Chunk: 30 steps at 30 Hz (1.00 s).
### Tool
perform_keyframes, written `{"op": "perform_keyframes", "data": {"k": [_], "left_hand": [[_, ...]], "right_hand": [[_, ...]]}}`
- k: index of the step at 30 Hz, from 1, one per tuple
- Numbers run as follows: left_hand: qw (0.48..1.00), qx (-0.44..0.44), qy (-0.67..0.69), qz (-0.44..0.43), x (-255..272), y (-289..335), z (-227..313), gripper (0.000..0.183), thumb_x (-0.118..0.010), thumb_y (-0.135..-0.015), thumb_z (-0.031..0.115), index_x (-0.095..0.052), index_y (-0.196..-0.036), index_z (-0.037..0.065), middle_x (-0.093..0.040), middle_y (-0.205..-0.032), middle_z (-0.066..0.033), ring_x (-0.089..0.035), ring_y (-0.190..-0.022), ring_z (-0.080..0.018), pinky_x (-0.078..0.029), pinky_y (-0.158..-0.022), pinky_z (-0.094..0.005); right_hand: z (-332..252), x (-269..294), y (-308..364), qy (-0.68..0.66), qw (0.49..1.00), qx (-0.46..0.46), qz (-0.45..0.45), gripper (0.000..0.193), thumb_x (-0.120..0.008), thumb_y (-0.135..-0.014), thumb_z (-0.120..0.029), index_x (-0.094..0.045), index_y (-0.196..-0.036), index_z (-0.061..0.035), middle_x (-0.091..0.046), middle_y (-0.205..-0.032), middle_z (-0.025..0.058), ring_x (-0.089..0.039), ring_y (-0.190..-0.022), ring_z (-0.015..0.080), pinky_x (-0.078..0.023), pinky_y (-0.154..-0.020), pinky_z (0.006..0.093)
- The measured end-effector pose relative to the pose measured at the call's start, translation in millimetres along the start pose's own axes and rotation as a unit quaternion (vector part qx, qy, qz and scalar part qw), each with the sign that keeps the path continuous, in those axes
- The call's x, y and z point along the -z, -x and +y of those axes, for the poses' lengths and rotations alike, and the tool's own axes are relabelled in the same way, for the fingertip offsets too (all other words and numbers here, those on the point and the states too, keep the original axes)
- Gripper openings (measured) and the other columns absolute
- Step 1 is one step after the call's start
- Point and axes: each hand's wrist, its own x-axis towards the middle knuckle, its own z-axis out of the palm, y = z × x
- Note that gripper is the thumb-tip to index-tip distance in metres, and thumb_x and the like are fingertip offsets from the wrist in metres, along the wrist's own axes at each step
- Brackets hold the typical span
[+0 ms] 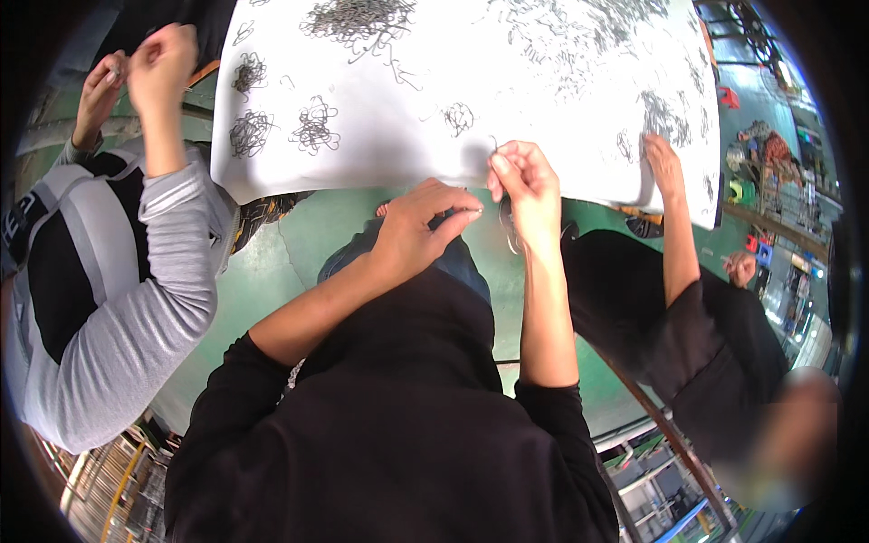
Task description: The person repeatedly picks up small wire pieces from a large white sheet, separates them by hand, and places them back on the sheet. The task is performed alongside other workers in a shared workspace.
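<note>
My right hand (523, 174) is closed in a pinch at the near edge of the white table (380, 154). A small dark bent wire piece (493, 143) sticks up from its fingertips. To its left, my left hand (424, 222) hovers just off the table edge, its thumb and forefinger pressed together; whatever lies between them is too small to name. A little pile of dark wire hooks (459, 119) lies on the table beyond my hands. Further left are more small piles, one of them a tangled heap of hooks (315, 127).
A large hook heap (358, 16) and widely scattered hooks (579, 41) cover the table's far part. At left, a grey-sleeved person's hands (163, 72) are raised beside the table. On the right, a black-sleeved person's hand (663, 165) touches the tabletop near loose hooks.
</note>
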Motion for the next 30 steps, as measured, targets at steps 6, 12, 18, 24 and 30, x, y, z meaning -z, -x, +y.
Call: {"op": "perform_keyframes", "data": {"k": [6,12,18,24,30], "left_hand": [[1.000,0.000,0.011,-0.024,-10.5,-10.0,6.6,0.012,-0.069,-0.080,0.005,-0.069,-0.092,0.007,-0.067,-0.081,-0.0026,-0.059,-0.073,-0.0143,-0.047,-0.061,-0.0270],[0.998,-0.039,0.011,-0.046,-23.1,-13.7,10.5,0.016,-0.067,-0.081,0.004,-0.068,-0.096,0.007,-0.068,-0.082,-0.0021,-0.061,-0.074,-0.0135,-0.048,-0.062,-0.0273],[0.996,-0.057,0.040,-0.052,-42.1,-22.4,10.3,0.023,-0.067,-0.080,0.002,-0.066,-0.103,0.007,-0.069,-0.088,-0.0034,-0.061,-0.075,-0.0127,-0.047,-0.065,-0.0257],[0.990,-0.111,0.037,-0.083,-55.0,-36.8,-4.8,0.025,-0.068,-0.080,0.001,-0.065,-0.104,0.005,-0.068,-0.097,-0.0066,-0.060,-0.083,-0.0159,-0.048,-0.068,-0.0284],[0.970,-0.157,-0.181,-0.041,-55.7,-126.6,-80.8,0.016,-0.067,-0.081,0.011,-0.068,-0.097,0.008,-0.066,-0.092,-0.0068,-0.057,-0.090,-0.0261,-0.047,-0.079,-0.0373]], "right_hand": [[-15.5,0.8,70.8,-0.132,0.987,-0.005,0.092,0.011,-0.062,-0.090,-0.007,-0.061,-0.098,-0.0006,-0.060,-0.082,0.0034,-0.052,-0.063,0.0078,-0.039,-0.053,0.0181],[-2.0,2.1,85.3,-0.217,0.962,-0.023,0.162,0.003,-0.066,-0.086,-0.003,-0.066,-0.089,-0.0016,-0.056,-0.104,0.0011,-0.054,-0.090,0.0082,-0.043,-0.085,0.0232],[6.6,5.4,79.3,-0.213,0.950,0.057,0.222,0.003,-0.066,-0.085,-0.002,-0.065,-0.088,-0.0024,-0.053,-0.105,0.0024,-0.055,-0.093,0.0112,-0.045,-0.085,0.0249],[18.1,17.1,75.1,-0.043,0.943,0.200,0.261,0.006,-0.067,-0.084,0.000,-0.064,-0.088,-0.0033,-0.048,-0.101,0.0042,-0.052,-0.090,0.0126,-0.047,-0.079,0.0255],[19.2,33.9,80.8,-0.027,0.944,0.201,0.260,0.010,-0.067,-0.081,0.004,-0.063,-0.088,-0.0035,-0.047,-0.099,0.0049,-0.051,-0.087,0.0130,-0.046,-0.074,0.0248]]}}
